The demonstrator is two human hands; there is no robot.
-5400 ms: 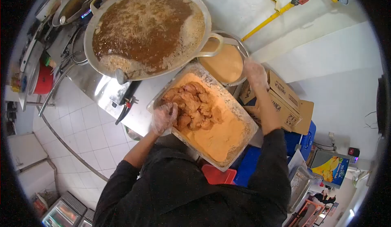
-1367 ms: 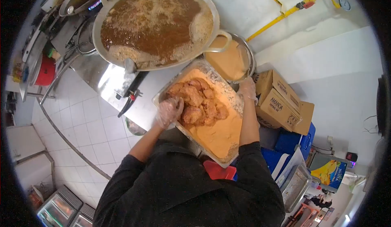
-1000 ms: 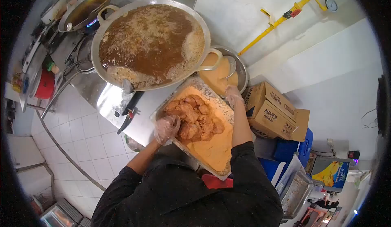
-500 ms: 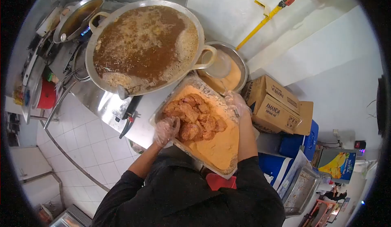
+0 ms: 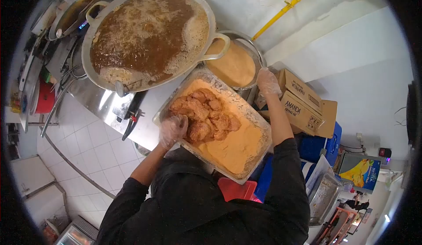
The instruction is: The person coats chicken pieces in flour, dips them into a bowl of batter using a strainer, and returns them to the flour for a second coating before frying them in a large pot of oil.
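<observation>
A rectangular tray (image 5: 263, 133) holds orange powder (image 5: 233, 150) and a pile of coated, reddish-brown pieces, which look like raw meat (image 5: 206, 117). My left hand (image 5: 172, 131), in a clear plastic glove, is closed at the tray's left side, against the pile; what its fingers hold is hidden. My right hand (image 5: 268, 83), gloved too, is closed at the right rim of a round metal bowl (image 5: 260, 53) of orange powder (image 5: 235, 64). A thin edge shows at its fingertips, too small to name.
A big two-handled pan (image 5: 210, 20) of bubbling brown oil (image 5: 145, 38) stands behind the tray. Cardboard boxes (image 5: 303, 108) sit right of the bowl. A yellow pipe (image 5: 277, 21) runs up the wall. Near my body are a red container (image 5: 235, 188) and a metal counter (image 5: 99, 97).
My right hand has moved from the tray's upper right edge to the bowl's right rim. The pale round thing over the bowl's powder no longer lies there. My left hand stays by the pile.
</observation>
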